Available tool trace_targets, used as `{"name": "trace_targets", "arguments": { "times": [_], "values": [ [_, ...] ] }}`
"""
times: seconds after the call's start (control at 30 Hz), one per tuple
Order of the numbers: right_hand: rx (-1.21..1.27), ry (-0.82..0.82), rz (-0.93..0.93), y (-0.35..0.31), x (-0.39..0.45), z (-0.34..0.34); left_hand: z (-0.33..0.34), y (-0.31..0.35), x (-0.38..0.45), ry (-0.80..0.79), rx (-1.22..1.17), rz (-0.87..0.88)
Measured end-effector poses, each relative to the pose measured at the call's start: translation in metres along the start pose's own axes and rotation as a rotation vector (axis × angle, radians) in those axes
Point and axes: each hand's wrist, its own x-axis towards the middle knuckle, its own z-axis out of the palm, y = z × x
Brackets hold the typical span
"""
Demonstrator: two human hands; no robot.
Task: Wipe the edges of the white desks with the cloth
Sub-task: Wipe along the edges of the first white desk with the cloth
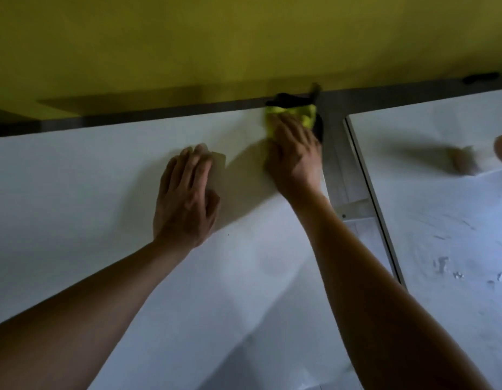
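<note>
The right hand (293, 156) reaches forward, arm extended, fingers curled down over a bunched yellow-green cloth (296, 115) at the far right corner of the flat white desk (103, 192). The crumpled cloth's long axis follows the far edge. The left hand (186, 198) lies flat on the desk, fingers straight, holding nothing.

- A yellow wall (244, 38) is filling the top of the view;
- a black object (480, 79) is lying far right at the wall's foot, too blurred to identify;
- pale tiled floor (338, 170) is showing through a gap.
</note>
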Motion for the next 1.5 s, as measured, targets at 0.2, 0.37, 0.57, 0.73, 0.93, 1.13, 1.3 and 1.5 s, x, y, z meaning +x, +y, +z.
{"name": "trace_targets", "arguments": {
  "times": [0.2,0.37,0.57,0.73,0.93,1.13,1.3,1.5],
  "values": [
    [-0.011,-0.11,0.207,0.019,-0.049,-0.034,-0.001,0.004,0.001,0.009,0.008,-0.017],
    [-0.013,-0.052,0.308,0.014,-0.085,-0.042,-0.001,0.005,0.0,0.022,0.013,-0.015],
    [0.197,-0.197,0.369,0.028,-0.095,-0.045,-0.003,0.019,0.012,0.069,0.006,-0.046],
    [0.209,-0.147,0.517,0.022,-0.062,-0.04,0.016,0.057,0.045,-0.033,-0.04,0.155],
    [0.181,-0.129,0.458,0.021,0.039,-0.028,0.03,0.065,0.048,-0.097,0.068,0.122],
    [0.187,-0.094,0.464,0.025,0.071,-0.016,0.03,0.067,0.058,-0.143,0.056,0.086],
    [0.267,-0.083,0.509,0.029,0.031,-0.026,0.03,0.066,0.057,-0.123,0.069,0.111],
    [0.26,-0.01,0.513,0.04,-0.057,-0.043,0.028,0.07,0.057,-0.115,0.028,0.13]
  ]
}}
